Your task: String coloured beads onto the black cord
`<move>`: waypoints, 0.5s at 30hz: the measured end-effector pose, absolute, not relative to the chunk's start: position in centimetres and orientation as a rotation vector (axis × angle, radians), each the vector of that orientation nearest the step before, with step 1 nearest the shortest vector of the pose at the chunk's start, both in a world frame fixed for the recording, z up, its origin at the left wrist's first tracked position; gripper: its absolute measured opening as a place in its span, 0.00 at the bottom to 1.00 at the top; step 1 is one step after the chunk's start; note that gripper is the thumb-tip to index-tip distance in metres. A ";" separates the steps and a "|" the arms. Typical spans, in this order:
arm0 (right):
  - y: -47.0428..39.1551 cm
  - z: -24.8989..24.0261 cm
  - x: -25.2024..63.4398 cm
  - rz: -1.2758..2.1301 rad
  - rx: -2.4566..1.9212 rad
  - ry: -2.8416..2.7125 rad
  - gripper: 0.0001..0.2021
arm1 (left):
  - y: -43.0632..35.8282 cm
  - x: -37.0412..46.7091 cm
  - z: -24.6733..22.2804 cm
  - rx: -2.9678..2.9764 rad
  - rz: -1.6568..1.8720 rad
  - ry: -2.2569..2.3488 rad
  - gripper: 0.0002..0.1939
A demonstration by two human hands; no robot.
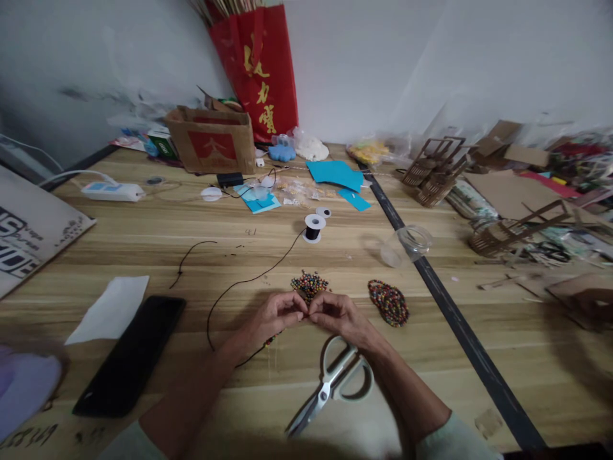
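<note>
My left hand (280, 314) and my right hand (338, 314) meet fingertip to fingertip, both pinched. What lies between the fingertips is too small to make out. Just beyond them is a pile of small multicoloured beads (310, 283). A black cord (244, 281) runs from a white spool (313, 231) round to the left and passes under my left wrist. Several threaded beads (271, 340) show on the cord beside my left hand. To the right lies a coiled bead strand (389, 303). Scissors (330, 383) with pale handles rest below my right hand.
A black phone (131, 354) and white paper (110, 308) lie at left. Behind stand a cardboard box (211, 140) and a red bag (263, 70). A clear round container (407, 246) and small woven baskets (433, 169) are at right. Another person's hand shows at the right edge.
</note>
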State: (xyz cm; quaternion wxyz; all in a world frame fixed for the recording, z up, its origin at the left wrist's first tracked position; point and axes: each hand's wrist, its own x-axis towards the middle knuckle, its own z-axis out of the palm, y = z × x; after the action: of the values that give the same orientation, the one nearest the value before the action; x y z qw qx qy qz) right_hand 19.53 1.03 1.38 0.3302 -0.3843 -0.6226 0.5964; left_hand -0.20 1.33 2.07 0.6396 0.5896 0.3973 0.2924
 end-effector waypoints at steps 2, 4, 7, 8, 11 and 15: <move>1.0 1.4 19.5 1.561 -1.003 -1.631 0.14 | 1.3 -0.2 2.2 1.348 0.662 0.913 0.07; 1.0 1.5 19.5 1.564 -0.998 -1.626 0.15 | 1.3 -0.2 2.0 1.350 0.658 0.917 0.07; 1.0 1.7 19.4 1.560 -0.991 -1.621 0.15 | 1.4 -0.3 1.5 1.352 0.659 0.917 0.08; 1.0 1.7 19.4 1.559 -0.988 -1.621 0.15 | 1.4 -0.3 1.4 1.344 0.659 0.915 0.08; 1.0 1.7 19.4 1.562 -0.979 -1.618 0.15 | 1.5 -0.2 1.0 1.304 0.653 0.909 0.08; 0.9 1.6 19.4 1.572 -0.983 -1.612 0.15 | 1.6 -0.1 0.8 1.276 0.656 0.905 0.10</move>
State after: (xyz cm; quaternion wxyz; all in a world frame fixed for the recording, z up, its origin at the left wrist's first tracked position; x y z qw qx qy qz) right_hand 19.40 0.93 1.56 0.3357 -0.3770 -0.6181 0.6026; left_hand -0.10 1.62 0.79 0.6614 0.5643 0.4000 0.2901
